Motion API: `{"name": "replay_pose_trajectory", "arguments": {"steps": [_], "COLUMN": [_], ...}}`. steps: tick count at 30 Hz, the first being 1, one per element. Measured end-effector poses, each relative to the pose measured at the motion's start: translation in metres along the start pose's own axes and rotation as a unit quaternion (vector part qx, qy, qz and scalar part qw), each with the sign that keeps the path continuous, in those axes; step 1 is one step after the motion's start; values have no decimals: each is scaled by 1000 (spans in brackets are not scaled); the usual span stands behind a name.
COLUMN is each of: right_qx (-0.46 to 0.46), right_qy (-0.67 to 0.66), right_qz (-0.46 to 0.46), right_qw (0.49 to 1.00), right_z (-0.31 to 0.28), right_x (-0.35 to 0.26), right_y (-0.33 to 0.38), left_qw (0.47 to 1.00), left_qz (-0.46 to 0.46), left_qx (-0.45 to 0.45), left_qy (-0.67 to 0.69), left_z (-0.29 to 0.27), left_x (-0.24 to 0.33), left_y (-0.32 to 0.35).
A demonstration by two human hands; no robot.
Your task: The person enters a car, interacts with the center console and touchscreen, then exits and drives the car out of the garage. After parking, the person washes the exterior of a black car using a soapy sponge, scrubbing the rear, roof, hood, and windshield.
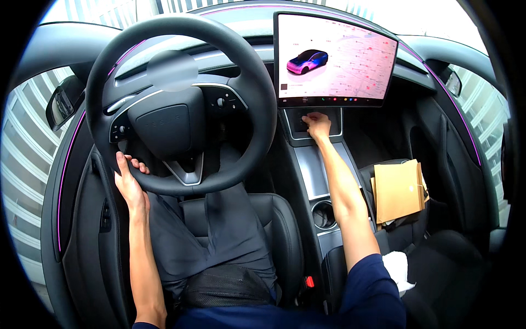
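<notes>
I sit at the black steering wheel of a car. My left hand is closed around the lower left of its rim, the thumb lying along the front and the fingertips showing inside the rim. To the right, my right hand reaches into the dark tray at the front of the centre console, just below the touchscreen. Its fingers are bent and drawn together. What they hold or press, if anything, is hidden. The screen is lit with a picture of a pink and blue car beside a map.
A cup holder sits in the grey console by my right forearm. Brown paper envelopes lie on the passenger side, with a white cloth or tissue behind them. A red buckle shows by my seat; the door is at my left.
</notes>
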State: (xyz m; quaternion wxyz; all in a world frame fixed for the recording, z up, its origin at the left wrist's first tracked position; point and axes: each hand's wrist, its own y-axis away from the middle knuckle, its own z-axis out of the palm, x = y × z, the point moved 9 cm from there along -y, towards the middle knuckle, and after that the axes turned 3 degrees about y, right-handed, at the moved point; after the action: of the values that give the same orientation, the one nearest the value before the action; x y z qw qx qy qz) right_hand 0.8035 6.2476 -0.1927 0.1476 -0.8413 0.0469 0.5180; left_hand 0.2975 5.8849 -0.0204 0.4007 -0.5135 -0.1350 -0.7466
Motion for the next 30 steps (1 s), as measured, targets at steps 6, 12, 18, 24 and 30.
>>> {"name": "replay_pose_trajectory", "arguments": {"steps": [6,12,18,24,30], "right_qx": [25,-31,-82,-131,-132], "right_qy": [241,252,299,330,321], "right_qz": [-47,-250,-198,-149,-133], "right_qw": [969,934,930,923,928], "right_z": [-7,12,5,2,1], "right_x": [-55,-85,-77,-71,-71], "right_y": [37,68,57,54,52], "left_qw": [999,999,999,999,999], "left_qz": [19,28,33,36,39], "left_qx": [27,26,19,17,20], "left_qy": [4,-14,-12,-9,-12], "left_z": [-8,-6,-7,-5,-4], "left_x": [1,1,0,1,1], "left_y": [-3,-2,-4,-3,-3]}}
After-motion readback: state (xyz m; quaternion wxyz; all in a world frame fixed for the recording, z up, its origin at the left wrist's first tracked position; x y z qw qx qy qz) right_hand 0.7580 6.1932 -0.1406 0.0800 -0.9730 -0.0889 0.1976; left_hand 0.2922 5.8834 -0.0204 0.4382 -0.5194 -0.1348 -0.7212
